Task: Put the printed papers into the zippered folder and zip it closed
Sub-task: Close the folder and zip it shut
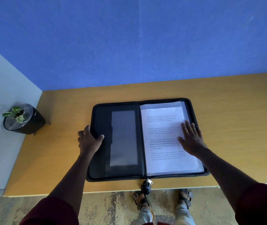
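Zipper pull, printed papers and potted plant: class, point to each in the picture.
zipper pull point(149, 181), head view, on the metal slider at the folder's near edge.
printed papers point(163, 143), head view, on the top sheet's text.
potted plant point(32, 122), head view, on the dark pot's side.

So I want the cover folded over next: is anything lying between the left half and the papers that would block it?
Only the right hand, flat on the printed papers. The left hand grips the zippered folder at its left edge; the plant pot stands clear.
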A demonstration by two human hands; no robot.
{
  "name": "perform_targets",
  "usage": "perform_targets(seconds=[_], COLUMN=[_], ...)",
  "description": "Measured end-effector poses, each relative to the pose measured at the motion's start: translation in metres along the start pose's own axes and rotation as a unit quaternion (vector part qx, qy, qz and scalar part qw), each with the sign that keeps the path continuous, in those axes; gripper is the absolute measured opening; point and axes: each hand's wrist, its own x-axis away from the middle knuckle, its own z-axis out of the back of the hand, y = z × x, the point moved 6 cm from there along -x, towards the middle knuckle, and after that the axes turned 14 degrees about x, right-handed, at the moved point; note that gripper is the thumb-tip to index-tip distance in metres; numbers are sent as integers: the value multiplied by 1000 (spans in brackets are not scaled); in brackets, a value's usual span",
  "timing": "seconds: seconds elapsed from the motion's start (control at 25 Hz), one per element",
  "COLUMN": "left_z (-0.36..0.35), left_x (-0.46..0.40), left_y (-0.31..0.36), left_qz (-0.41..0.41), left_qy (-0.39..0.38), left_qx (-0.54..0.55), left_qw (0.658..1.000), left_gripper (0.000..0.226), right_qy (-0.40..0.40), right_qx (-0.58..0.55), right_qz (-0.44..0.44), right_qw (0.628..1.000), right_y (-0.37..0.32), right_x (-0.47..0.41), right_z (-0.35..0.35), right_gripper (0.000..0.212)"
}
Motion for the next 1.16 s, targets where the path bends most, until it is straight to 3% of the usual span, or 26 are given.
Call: perform_targets(seconds=[0.64,0.88,1.16], left_z=[52,56,45], left_x=[43,73,98], left_y=[111,159,201], left_qz=[-145,-185,-194], left_qy=[164,187,151], left_qx=[-49,-35,14], left_qw=[974,964,969], left_gripper=[44,36,27], right_qy=[-6,-6,1], right_qx=[-1,6,14], right_qz=[15,36,68], right_qw=[1000,999,998], right_y=[2,5,13], right_x=[3,5,6], right_z=[5,10,14], right_gripper=[75,77,79])
